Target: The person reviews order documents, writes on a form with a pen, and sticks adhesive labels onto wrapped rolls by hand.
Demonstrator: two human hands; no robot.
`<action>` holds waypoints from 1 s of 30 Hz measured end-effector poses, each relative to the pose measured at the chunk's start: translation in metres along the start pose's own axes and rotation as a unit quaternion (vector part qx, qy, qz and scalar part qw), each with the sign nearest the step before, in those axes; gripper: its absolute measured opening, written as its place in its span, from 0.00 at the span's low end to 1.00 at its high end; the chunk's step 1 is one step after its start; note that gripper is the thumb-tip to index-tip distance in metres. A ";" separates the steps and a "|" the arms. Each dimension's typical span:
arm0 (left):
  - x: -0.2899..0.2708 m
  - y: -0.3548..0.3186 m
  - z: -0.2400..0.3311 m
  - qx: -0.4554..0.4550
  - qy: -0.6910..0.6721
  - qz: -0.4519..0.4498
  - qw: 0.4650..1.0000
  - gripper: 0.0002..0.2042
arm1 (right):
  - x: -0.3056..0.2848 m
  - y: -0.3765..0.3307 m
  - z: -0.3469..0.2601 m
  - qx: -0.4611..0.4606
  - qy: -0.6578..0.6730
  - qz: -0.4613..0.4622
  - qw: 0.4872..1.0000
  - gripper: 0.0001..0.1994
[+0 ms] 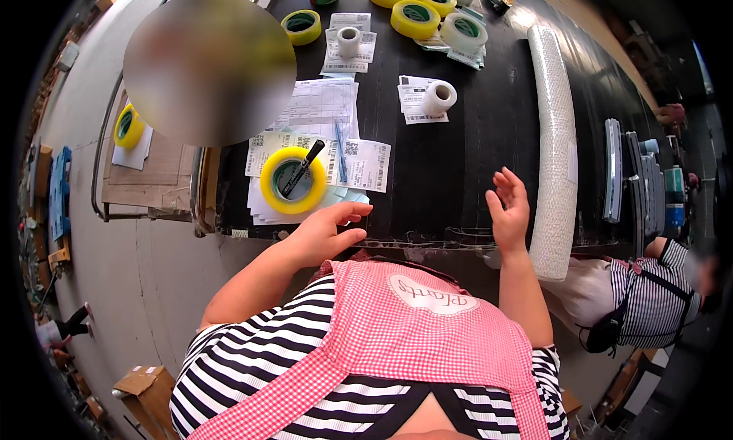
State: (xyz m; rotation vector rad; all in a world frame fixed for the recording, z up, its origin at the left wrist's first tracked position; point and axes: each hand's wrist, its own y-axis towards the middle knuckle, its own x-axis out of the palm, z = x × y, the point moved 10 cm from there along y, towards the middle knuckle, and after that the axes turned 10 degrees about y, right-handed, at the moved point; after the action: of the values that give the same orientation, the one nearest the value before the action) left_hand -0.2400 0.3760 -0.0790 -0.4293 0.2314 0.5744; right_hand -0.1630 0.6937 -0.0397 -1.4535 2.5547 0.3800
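My left hand (pixel 332 230) is at the table's near edge, fingers stretched and apart, with nothing in it. Its fingertips are beside a stack of printed labels and papers (pixel 374 165). On that stack lies a large yellow roll of tape (pixel 269 182), and a black marker (pixel 303 169) leans in its core. A thin blue pen (pixel 341 153) rests on the sheets to the right. My right hand (pixel 510 211) is raised near the same edge, open and holding nothing. Closest to it is a long roll of whitish bubble wrap (pixel 556 134), which overhangs the front edge.
Two small white rolls (pixel 439 98) stand on label slips across the black table (pixel 473 142). Several tape rolls (pixel 416 20) sit at the far side. A cart (pixel 156 176) carrying another tape roll is at left. Someone in stripes (pixel 649 302) is at right. A blurred circle hides the upper left.
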 end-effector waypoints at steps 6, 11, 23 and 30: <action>-0.002 0.026 0.015 0.070 0.090 -0.052 0.992 0.24 | 0.068 0.085 -0.008 -0.005 -0.098 -0.024 0.995 0.28; 0.010 0.032 0.014 0.067 0.076 -0.108 0.989 0.24 | 0.096 0.085 -0.009 0.031 -0.035 -0.048 0.998 0.29; 0.089 0.054 0.049 0.088 0.077 -0.180 0.977 0.23 | -0.043 -0.204 0.070 0.250 0.076 -0.001 0.965 0.22; 0.244 0.031 0.124 0.156 0.160 -0.290 0.930 0.24 | -0.144 -0.429 0.150 0.438 0.114 0.140 0.881 0.22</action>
State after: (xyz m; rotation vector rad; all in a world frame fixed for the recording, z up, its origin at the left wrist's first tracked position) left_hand -0.0468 0.5713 -0.0595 -0.2598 0.4802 -0.1221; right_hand 0.2843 0.6469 -0.1990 -0.8095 2.5215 -0.8679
